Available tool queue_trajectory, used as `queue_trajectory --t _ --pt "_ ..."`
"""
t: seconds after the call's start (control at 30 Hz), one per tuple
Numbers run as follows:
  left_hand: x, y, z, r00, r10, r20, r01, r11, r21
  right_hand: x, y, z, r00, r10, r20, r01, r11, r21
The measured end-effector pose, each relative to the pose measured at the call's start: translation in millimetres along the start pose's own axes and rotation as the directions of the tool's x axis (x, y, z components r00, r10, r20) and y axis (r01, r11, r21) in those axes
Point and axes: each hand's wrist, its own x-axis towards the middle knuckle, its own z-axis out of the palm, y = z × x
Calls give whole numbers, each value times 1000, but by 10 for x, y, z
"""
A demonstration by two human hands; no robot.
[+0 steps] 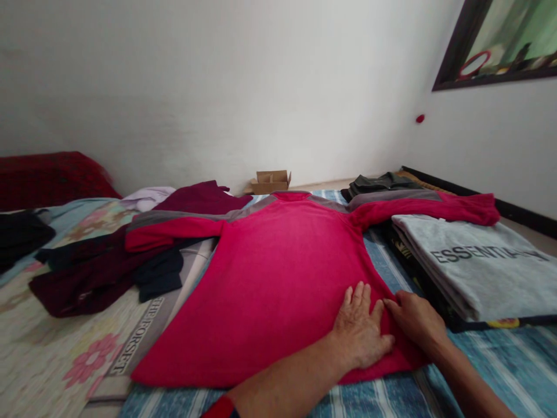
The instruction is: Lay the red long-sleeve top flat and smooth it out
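Observation:
A pink long-sleeved top with grey shoulder panels lies spread out flat, its collar away from me and its hem toward me. Both sleeves stretch out sideways. My left hand rests palm down on the lower right part of the top, fingers extended. Beside it, my right hand pinches the top's right side edge, with thumb and fingers closed on the fabric.
Folded grey clothing with dark lettering lies at the right. Dark maroon clothes are heaped at the left. A small cardboard box stands by the wall. Blue striped bedding lies underneath.

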Motion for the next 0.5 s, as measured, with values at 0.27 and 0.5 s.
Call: queue_trajectory --t 0.27,0.5 --pt "1 6 -4 1000 2 15 -2 1000 17 2 143 45 989 -115 88 104 987 120" --pt "10 14 -27 1000 -4 0 4 999 40 -19 128 0 995 -66 80 63 997 45"
